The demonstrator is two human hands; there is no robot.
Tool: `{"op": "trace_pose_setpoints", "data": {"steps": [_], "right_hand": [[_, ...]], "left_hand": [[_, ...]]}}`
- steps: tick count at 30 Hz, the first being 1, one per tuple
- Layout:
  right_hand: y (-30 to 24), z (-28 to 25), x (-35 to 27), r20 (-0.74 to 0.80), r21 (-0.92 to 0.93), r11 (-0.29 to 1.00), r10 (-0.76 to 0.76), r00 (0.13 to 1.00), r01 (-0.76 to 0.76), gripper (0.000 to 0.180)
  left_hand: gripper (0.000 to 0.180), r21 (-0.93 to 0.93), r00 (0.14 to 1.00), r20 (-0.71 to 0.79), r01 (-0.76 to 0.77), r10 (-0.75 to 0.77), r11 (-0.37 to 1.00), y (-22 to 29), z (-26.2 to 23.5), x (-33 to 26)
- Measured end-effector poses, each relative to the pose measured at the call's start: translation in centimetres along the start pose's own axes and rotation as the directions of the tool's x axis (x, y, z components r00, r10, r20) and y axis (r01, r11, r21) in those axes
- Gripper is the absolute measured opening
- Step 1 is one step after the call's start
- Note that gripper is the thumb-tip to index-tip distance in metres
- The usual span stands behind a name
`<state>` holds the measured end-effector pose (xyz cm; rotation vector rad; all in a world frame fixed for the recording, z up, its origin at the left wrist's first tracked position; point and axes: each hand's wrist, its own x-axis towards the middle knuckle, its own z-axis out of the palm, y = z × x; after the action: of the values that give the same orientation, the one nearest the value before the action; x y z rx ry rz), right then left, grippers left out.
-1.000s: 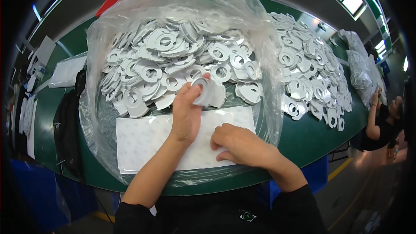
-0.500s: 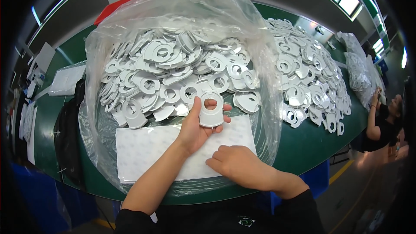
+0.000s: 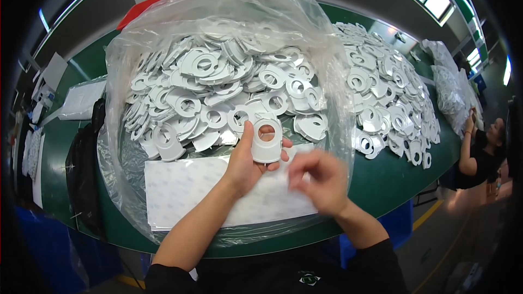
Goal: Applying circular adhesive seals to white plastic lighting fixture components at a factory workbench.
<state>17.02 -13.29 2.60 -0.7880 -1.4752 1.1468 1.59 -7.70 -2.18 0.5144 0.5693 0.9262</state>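
My left hand (image 3: 243,159) is closed around a white plastic plate with a round hole (image 3: 266,140), thumb on one side and fingertips on the other. A fingertip shows through the hole. To the right, my right hand (image 3: 322,181) hovers over the stack of white sheets (image 3: 188,190). Its fingers are curled but smeared by motion, so anything between them cannot be made out. Beyond both hands, a heap of the same white plates (image 3: 215,90) lies inside a large clear plastic bag (image 3: 340,103).
A second heap of white plates (image 3: 389,92) spreads over the green table (image 3: 376,179) at right. A black bag (image 3: 86,174) and a wrapped white packet (image 3: 81,100) lie at left. A co-worker (image 3: 479,149) stands at far right near filled clear bags (image 3: 449,84).
My right hand has lifted and moved up and to the right from low over the sheets. The left hand still holds the plate, shifted barely.
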Motion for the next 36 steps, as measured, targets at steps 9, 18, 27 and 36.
{"op": "trace_pose_setpoints", "data": {"steps": [9,18,27,36], "right_hand": [[1.7,-2.5,2.7,-0.366,0.320,0.943,0.209,0.907,-0.088,0.021],[2.3,-0.7,2.9,-0.221,0.259,0.957,0.193,0.956,-0.133,0.030],[3.6,-0.6,2.9,-0.170,0.191,0.964,0.218,0.961,-0.185,0.026],[3.8,-0.9,3.0,-0.159,0.157,0.970,0.210,0.965,-0.185,0.021]], "left_hand": [[0.045,0.337,0.999,-0.040,-0.006,0.021,0.942,0.3,0.7,-0.5],[0.073,0.102,1.000,0.016,-0.003,0.002,0.995,-0.3,0.1,-0.5],[0.072,0.131,0.998,0.068,-0.026,0.017,0.991,-0.2,0.1,-0.3],[0.073,0.117,0.999,0.047,-0.023,0.018,0.993,0.0,0.5,-0.3]]}}
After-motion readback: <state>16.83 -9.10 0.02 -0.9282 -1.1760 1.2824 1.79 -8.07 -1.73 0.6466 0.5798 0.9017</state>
